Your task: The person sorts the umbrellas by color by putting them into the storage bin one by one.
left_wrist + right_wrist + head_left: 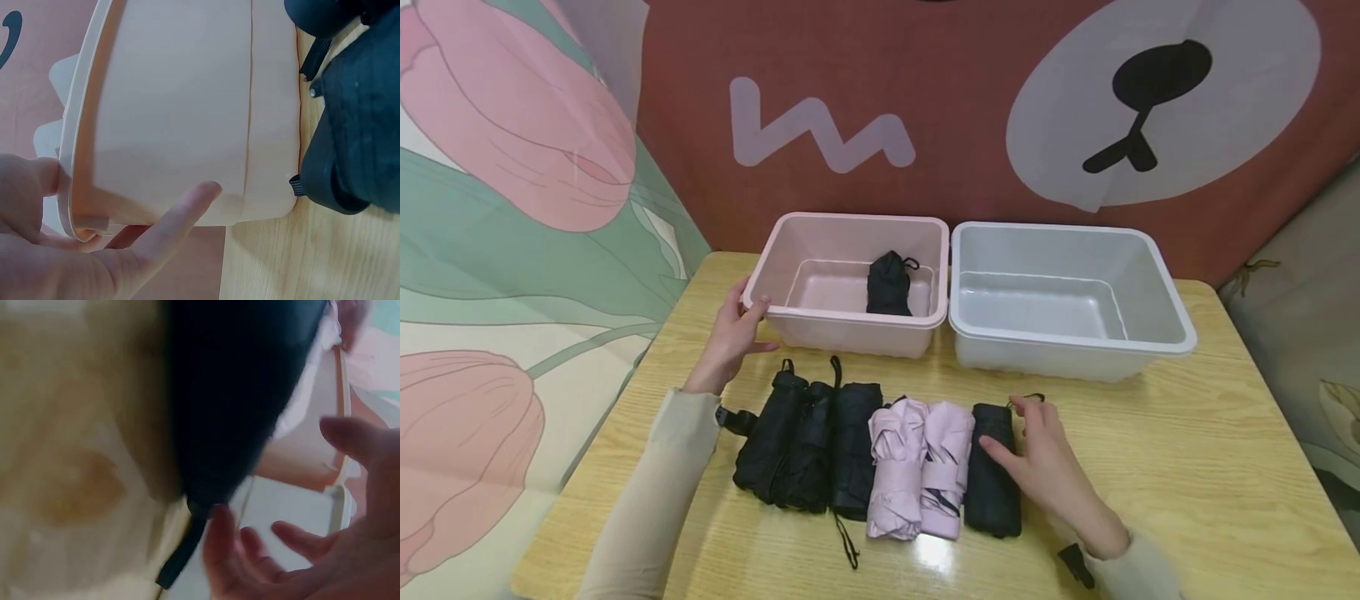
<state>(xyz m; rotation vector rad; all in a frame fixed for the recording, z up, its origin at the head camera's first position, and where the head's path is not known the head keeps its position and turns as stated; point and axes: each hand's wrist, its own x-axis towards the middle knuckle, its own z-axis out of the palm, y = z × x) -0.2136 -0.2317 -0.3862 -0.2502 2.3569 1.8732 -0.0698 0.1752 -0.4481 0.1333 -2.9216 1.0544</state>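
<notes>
My left hand (733, 337) holds the near left corner of a pink plastic bin (850, 333); in the left wrist view one finger lies along the bin's outer wall (169, 112). My right hand (1048, 458) is spread beside the rightmost black folded umbrella (992, 483), its thumb over the umbrella's side and its fingertips by the strap end. In the right wrist view that umbrella (231, 381) looms close, fingers apart. Left of it lie two pink folded umbrellas (897, 475) and several black folded umbrellas (855, 450) in a row. Inside the pink bin leans a black cloth-covered bundle with a cord loop (889, 287).
A white plastic bin (1075, 346) stands right of the pink one, their rims side by side. Both are on a wood-grain table (1217, 467) against a printed wall cloth (955, 100). A thin black cord loop (847, 546) trails toward the table's near side.
</notes>
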